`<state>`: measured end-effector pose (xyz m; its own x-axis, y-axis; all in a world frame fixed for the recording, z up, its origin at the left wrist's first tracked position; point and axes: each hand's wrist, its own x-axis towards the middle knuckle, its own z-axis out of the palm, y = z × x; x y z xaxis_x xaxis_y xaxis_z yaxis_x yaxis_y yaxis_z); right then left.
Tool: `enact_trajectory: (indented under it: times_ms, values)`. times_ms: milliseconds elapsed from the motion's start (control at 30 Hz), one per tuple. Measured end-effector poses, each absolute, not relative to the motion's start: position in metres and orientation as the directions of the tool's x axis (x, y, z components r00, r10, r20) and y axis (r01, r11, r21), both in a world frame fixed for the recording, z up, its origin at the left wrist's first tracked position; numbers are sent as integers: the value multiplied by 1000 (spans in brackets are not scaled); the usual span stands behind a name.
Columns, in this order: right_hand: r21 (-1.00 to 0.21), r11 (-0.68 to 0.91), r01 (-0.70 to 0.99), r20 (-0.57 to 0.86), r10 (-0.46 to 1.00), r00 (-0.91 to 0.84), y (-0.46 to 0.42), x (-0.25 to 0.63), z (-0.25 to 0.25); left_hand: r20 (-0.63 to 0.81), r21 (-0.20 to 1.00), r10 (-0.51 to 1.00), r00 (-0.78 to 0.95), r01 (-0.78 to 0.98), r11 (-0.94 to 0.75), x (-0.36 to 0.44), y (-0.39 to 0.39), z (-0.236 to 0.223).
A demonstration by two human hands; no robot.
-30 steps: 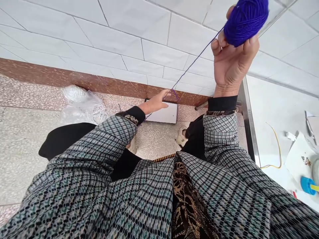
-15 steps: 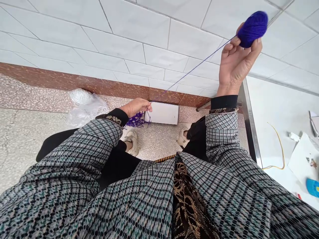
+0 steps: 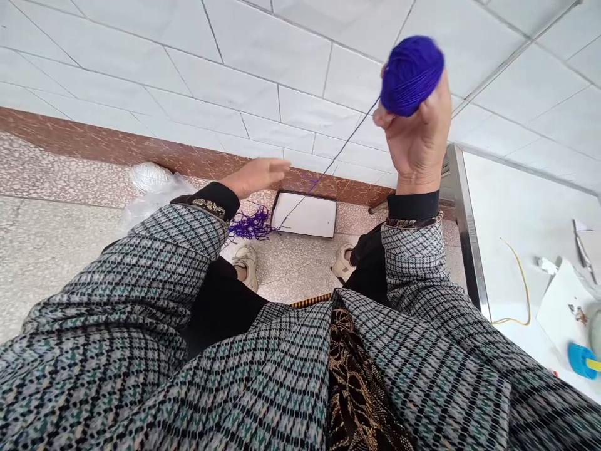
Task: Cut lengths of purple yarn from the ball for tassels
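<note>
My right hand [image 3: 417, 141] is raised high and grips a ball of purple yarn [image 3: 412, 76] between fingers and thumb. A thin purple yarn strand [image 3: 328, 163] runs from the ball down and left, past a white board in a dark frame [image 3: 304, 214]. It ends in a loose tangle of purple yarn [image 3: 251, 224] just beyond my left cuff. My left hand [image 3: 256, 176] is blurred, with its fingers extended, and holds nothing. It is up and to the left of the strand, not touching it.
A white plastic bag [image 3: 150, 178] lies on the speckled floor by the brown skirting [image 3: 141, 147] of the tiled wall. To the right, past a steel edge [image 3: 464, 232], a white table carries a yellow wire [image 3: 519, 282], paper and a blue object [image 3: 581, 361].
My left hand has moved away from the strand and lifted, leaving the tangle below it. The yarn ball has moved left and lower in my right hand.
</note>
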<state>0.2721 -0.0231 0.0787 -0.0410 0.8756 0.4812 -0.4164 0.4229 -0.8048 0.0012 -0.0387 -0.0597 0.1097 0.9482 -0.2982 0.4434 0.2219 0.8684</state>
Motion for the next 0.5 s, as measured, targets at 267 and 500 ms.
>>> enact_trajectory:
  times_ms: [267,500]
  values:
    - [-963,133,-233,218,892,-395,-23,243,55,196,926,943,269,266,-268,57,-49,56]
    - [-766,51,-641,203,965,-165,50,291,40,-42,997,923,383,82,11,15,-52,2]
